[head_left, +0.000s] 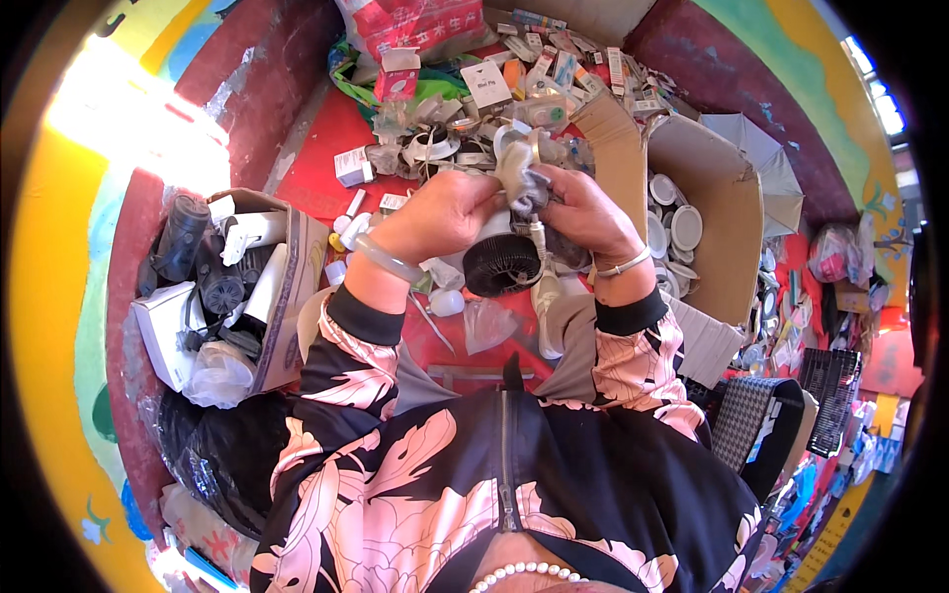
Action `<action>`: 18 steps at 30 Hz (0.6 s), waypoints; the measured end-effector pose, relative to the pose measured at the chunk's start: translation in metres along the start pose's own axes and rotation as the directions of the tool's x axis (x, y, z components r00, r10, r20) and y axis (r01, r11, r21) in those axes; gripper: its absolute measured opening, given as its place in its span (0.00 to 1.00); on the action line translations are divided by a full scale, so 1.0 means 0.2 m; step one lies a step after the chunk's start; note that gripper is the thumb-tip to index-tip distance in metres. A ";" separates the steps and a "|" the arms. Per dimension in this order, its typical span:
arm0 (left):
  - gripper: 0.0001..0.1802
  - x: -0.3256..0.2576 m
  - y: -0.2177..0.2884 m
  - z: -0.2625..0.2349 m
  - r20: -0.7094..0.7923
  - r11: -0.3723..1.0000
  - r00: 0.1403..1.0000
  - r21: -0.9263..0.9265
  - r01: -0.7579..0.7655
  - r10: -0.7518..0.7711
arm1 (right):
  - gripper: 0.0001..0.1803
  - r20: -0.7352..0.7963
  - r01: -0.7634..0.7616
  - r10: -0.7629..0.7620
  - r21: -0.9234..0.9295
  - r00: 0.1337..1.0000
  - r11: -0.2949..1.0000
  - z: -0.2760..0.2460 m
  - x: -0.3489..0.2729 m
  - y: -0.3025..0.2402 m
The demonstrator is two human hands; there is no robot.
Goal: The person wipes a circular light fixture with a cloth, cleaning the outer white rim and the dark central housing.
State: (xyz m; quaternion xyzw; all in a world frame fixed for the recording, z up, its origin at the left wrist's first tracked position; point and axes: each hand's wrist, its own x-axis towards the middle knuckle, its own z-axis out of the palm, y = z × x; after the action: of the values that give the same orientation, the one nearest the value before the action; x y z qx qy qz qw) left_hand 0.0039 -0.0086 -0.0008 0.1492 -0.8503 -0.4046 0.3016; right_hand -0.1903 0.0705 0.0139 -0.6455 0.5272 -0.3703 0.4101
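In front of me, my left hand (457, 210) and my right hand (585, 211) are brought close together, both closed on a crumpled greyish-white bundle (524, 180). It looks like a coiled cable, perhaps in clear wrapping; its details are blurred. A white cable end (537, 237) hangs below the right fingers. Just under the hands is a round black slatted piece, like a small fan head (502, 265), with a white part above it. Whether the cable joins it I cannot tell. The fingertips of both hands are partly hidden by the bundle.
On the left stands a box (301, 287) of black and white hair-dryer-like devices. To the right, a cardboard carton (720, 212) holds white round lids. Small packages (568, 69) and a red-and-white bag (415, 28) pile up beyond my hands. A clear plastic bag (489, 326) lies nearer me.
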 end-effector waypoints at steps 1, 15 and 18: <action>0.07 0.00 0.00 0.00 0.010 0.999 1.000 0.027 0.027 -0.027 | 0.18 0.008 -0.072 0.072 0.019 0.997 0.997 -0.01 0.00 0.00; 0.12 -0.02 -0.03 0.01 -0.317 0.836 0.887 -0.535 0.127 -0.337 | 0.15 -0.129 -0.003 0.167 0.781 0.977 0.624 -0.02 -0.02 -0.02; 0.11 -0.02 -0.08 0.01 -0.330 0.684 0.830 -0.725 0.082 -0.449 | 0.14 -0.171 0.031 0.200 0.828 0.965 0.559 0.01 0.00 -0.01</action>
State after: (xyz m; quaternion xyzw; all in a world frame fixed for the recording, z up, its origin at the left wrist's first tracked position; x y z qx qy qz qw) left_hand 0.0064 -0.0143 -0.0155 0.2496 -0.5042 -0.6784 0.4726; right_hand -0.1879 0.0708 0.0155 -0.3015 0.3701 -0.6299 0.6126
